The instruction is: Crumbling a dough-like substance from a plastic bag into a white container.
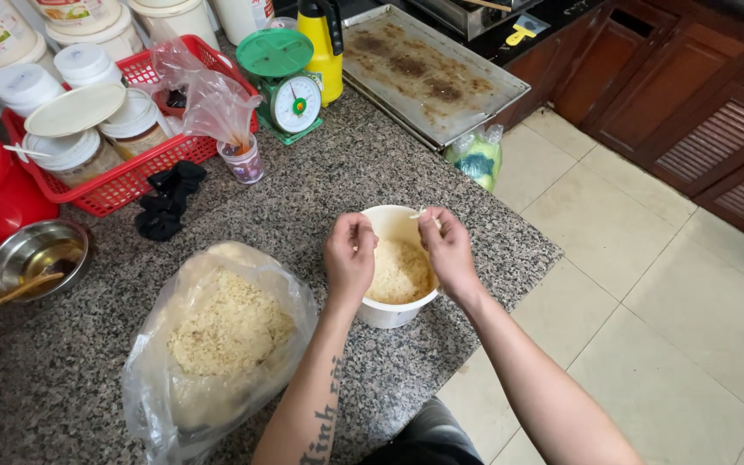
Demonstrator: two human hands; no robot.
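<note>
Above the white tub (393, 314) of pale flakes, both hands (350, 257) (449, 250) hover pinched shut, the right gripping a small white strip (421, 213).

White round tub (387, 314) upright on granite counter, filled with pale shredded flakes (398, 271); thin pale strip (420, 213) at tub's 12 o'clock rim.

Speckled granite counter (320, 207) carries white tub (393, 314), plastic bag (217, 344), red basket (122, 185), green scale (286, 82)
</note>
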